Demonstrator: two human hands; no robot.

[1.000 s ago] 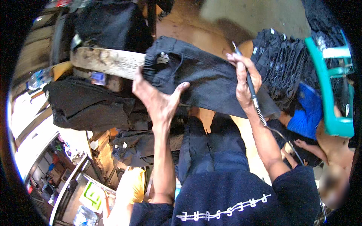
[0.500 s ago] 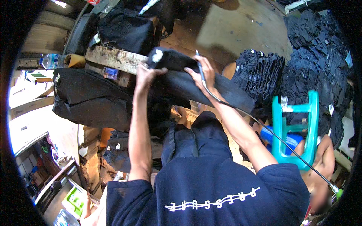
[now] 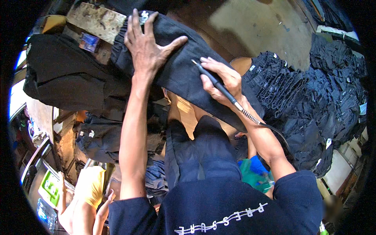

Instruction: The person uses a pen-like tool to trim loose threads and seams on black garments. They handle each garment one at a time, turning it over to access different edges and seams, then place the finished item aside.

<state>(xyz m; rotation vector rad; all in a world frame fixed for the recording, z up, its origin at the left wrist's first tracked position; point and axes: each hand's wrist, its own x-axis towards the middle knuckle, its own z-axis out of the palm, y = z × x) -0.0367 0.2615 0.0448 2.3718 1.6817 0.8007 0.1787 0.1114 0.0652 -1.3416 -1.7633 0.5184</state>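
Note:
A black garment [image 3: 184,74] with a gathered elastic edge and a small white mark lies stretched over a long narrow board [image 3: 96,17]. My left hand [image 3: 145,49] rests on the garment near the gathered edge, its fingers spread and the thumb out to the side. In my right hand [image 3: 225,80] I grip a black pen-shaped corded tool [image 3: 215,82], its thin metal tip pointing up and left just over the cloth. Whether the tip touches the cloth I cannot tell. A spring sleeve leads from the tool to a cable along my right forearm.
Black garments [image 3: 66,74] hang to the left of the board. On the right are a stack of gathered garments [image 3: 268,78] and a large heap of dark cloth [image 3: 333,90]. A small blue box [image 3: 89,42] sits beside the board. People are nearby at lower left and lower right.
The garment has been spread flat along the board. My left hand has gone from gripping its edge to lying open on it. The tool's tip has turned over the cloth.

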